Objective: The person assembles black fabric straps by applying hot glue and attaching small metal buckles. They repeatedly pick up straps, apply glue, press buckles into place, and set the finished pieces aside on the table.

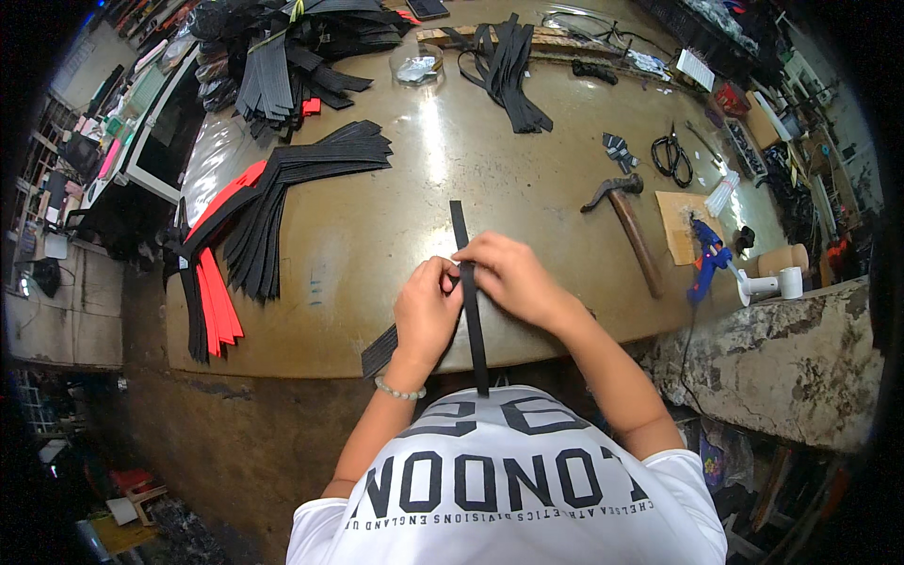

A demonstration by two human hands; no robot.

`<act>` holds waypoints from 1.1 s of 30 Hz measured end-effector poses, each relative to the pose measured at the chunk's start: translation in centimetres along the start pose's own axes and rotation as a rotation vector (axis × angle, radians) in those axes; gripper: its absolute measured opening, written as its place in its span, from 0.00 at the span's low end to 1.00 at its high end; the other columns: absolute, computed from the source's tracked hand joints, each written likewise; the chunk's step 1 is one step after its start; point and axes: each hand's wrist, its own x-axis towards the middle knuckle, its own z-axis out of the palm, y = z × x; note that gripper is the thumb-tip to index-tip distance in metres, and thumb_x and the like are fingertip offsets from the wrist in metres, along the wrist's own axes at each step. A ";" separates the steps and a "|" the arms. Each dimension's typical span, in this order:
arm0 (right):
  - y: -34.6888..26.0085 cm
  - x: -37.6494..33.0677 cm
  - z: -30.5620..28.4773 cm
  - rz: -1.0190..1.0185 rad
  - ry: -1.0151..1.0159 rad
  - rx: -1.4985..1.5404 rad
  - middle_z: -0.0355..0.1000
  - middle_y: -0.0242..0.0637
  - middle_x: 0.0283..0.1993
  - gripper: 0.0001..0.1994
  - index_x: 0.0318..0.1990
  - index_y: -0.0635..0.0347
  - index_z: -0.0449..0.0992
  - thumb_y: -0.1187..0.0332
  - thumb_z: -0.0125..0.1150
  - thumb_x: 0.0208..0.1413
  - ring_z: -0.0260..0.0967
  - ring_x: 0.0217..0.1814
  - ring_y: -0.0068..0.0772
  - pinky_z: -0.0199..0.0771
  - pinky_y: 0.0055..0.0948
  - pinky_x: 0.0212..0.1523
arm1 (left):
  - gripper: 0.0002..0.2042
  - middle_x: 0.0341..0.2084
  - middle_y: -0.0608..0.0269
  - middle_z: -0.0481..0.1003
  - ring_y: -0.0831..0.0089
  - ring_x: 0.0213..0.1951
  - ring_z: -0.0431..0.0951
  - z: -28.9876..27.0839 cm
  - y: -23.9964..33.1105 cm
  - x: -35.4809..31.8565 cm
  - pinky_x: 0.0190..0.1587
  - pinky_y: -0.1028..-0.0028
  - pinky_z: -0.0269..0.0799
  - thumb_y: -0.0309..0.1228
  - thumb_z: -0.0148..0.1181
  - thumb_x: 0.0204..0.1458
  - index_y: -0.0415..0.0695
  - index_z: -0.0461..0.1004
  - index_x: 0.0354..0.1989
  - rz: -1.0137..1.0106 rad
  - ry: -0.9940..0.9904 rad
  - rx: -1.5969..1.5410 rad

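Note:
A narrow black strap (476,344) runs from the worktable over its near edge toward my shirt. Its far end points away from me, beyond my fingers. My left hand (426,306) is closed, thumb and fingers pinched at the strap's left side. From the right, my right hand (511,275) grips the same strap, its fingers bent over it. The two hands nearly meet, and what lies between the fingertips is partly hidden. Beneath my left wrist, more black strapping (379,352) sticks out at the table's near edge.
Black and red strap bundles (273,202) lie to the left, with more black straps (508,80) at the back. On the right are a hammer (629,226), black scissors (670,157), and a blue glue gun (708,261) by a cardboard piece (680,218). A clear tub (417,66) stands far back.

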 end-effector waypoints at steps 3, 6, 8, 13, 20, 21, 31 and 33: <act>2.8 2.2 0.0 0.021 -0.018 -0.050 0.73 0.48 0.36 0.15 0.39 0.65 0.79 0.85 0.52 0.44 0.73 0.41 0.50 0.73 0.38 0.44 | 0.09 0.23 0.61 0.71 0.62 0.25 0.73 0.1 0.3 -0.6 0.28 0.64 0.69 0.32 0.66 0.49 0.44 0.72 0.31 -0.006 -0.007 0.059; 4.4 3.9 -0.2 0.169 -0.142 -0.054 0.76 0.46 0.35 0.14 0.37 0.66 0.80 0.86 0.52 0.45 0.75 0.36 0.46 0.74 0.35 0.39 | 0.08 0.27 0.62 0.72 0.61 0.26 0.75 0.1 0.5 -0.8 0.29 0.64 0.70 0.34 0.63 0.52 0.46 0.73 0.32 0.041 -0.011 0.106; 4.6 5.1 -0.3 0.444 -0.267 0.092 0.76 0.44 0.37 0.13 0.38 0.65 0.80 0.85 0.54 0.47 0.77 0.35 0.38 0.75 0.32 0.36 | 0.07 0.28 0.61 0.72 0.60 0.27 0.75 0.0 0.6 -0.9 0.29 0.63 0.71 0.35 0.61 0.54 0.46 0.73 0.33 0.047 -0.049 0.161; 5.4 5.5 -0.7 0.211 0.268 -0.091 0.73 0.52 0.53 0.16 0.51 0.62 0.76 0.69 0.61 0.54 0.76 0.49 0.47 0.74 0.40 0.50 | 0.13 0.28 0.61 0.70 0.61 0.28 0.75 -1.3 0.4 -1.4 0.30 0.63 0.71 0.37 0.58 0.56 0.53 0.77 0.49 0.099 -0.126 0.281; 7.4 -6.6 -8.5 0.841 0.473 -1.046 0.66 0.57 0.59 0.20 0.53 0.67 0.70 0.59 0.54 0.61 0.65 0.59 0.55 0.65 0.50 0.55 | 0.13 0.26 0.60 0.69 0.61 0.28 0.74 -2.7 -0.8 -2.3 0.32 0.64 0.71 0.33 0.56 0.58 0.53 0.78 0.50 0.133 -0.083 0.234; 6.4 -6.6 -9.0 0.820 0.414 -0.967 0.68 0.57 0.55 0.20 0.52 0.68 0.70 0.58 0.53 0.62 0.68 0.54 0.55 0.66 0.50 0.52 | 0.13 0.26 0.60 0.69 0.61 0.28 0.74 -2.5 -0.9 -2.4 0.32 0.64 0.71 0.33 0.56 0.58 0.52 0.78 0.50 0.141 -0.074 0.222; -6.0 -5.7 1.3 0.468 -0.171 -0.325 0.72 0.60 0.29 0.12 0.41 0.64 0.66 0.63 0.53 0.62 0.71 0.29 0.65 0.72 0.53 0.29 | 0.14 0.27 0.47 0.71 0.54 0.29 0.72 -2.3 -2.9 -2.0 0.36 0.61 0.68 0.25 0.39 0.62 0.39 0.64 0.55 -0.146 0.091 -0.220; -6.0 -5.8 1.5 0.433 -0.080 -0.292 0.72 0.59 0.28 0.12 0.40 0.64 0.65 0.63 0.52 0.62 0.72 0.29 0.64 0.72 0.51 0.28 | 0.13 0.23 0.58 0.67 0.70 0.20 0.68 -2.1 -3.1 -2.1 0.27 0.70 0.65 0.26 0.37 0.64 0.39 0.64 0.54 -0.095 0.140 -0.239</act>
